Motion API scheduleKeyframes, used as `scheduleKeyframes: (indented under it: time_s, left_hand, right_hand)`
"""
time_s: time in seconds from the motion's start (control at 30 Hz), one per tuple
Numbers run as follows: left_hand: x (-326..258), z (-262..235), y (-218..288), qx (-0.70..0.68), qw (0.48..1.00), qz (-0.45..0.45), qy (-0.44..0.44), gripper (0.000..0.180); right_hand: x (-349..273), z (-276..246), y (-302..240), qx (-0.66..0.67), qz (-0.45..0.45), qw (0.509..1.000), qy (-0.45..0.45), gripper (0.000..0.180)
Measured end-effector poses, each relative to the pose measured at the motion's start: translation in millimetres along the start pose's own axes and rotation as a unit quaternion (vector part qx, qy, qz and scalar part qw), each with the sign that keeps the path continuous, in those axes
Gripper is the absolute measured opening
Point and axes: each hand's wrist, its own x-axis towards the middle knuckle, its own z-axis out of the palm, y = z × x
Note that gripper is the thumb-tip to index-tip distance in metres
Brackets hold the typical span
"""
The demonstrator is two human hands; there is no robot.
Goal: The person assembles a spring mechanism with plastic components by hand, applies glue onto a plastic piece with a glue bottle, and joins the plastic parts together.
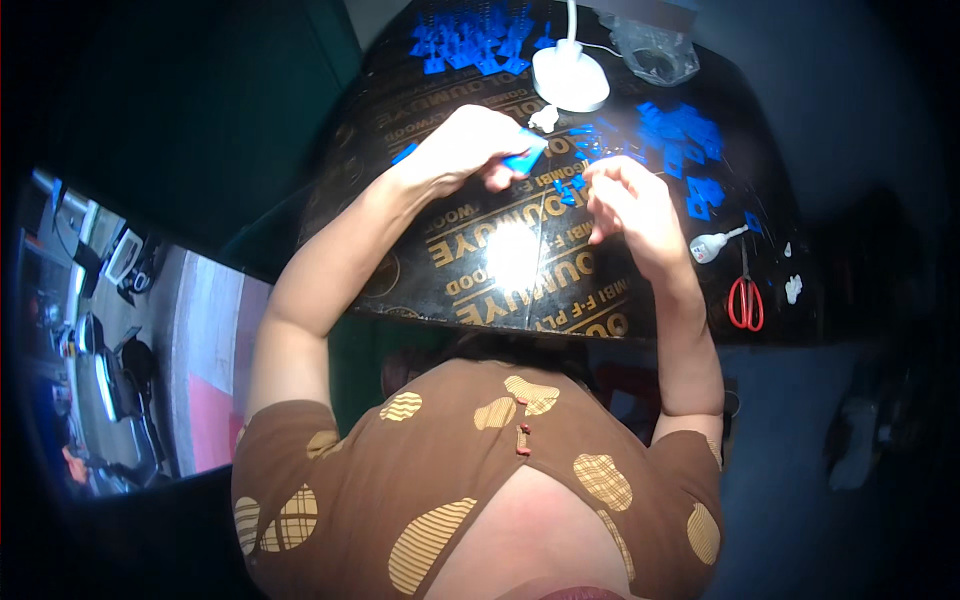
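Observation:
My left hand [458,150] is closed on a flat blue plastic piece [527,155], which sticks out past the fingers above the table's middle. My right hand [632,205] hovers to the right, half curled, with a gap between thumb and fingertips and nothing visible in it. Small blue parts [568,190] lie just beside its fingertips. A pile of flat blue pieces [680,135] sits beyond that hand. Another blue piece [404,153] is partly hidden behind my left wrist.
A white lamp base [570,80] stands at the back, with upright blue pieces [470,40] to its left and a clear plastic bag [655,55] to its right. On the right lie a small white bottle [710,246] and red-handled scissors [745,303]. The black printed tabletop [480,250] reflects glare.

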Motion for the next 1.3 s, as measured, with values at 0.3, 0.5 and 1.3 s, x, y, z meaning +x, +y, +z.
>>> scheduleKeyframes:
  time_s: [0.3, 0.5, 1.3]
  left_hand:
    - [23, 20, -31, -0.138, 0.990, -0.010, -0.016, 0.029]
    - [21, 24, -47, -0.108, 0.993, 0.020, -0.049, 0.033]
    - [22, 34, -53, -0.253, 0.965, -0.006, -0.064, 0.032]
  right_hand:
    - [44, 4, 34, 0.025, 0.042, 0.999, 0.016, 0.025]
    - [46, 5, 54, 0.041, 0.030, 0.997, 0.063, 0.022]
    - [47, 0, 67, 0.219, 0.006, 0.974, 0.062, 0.016]
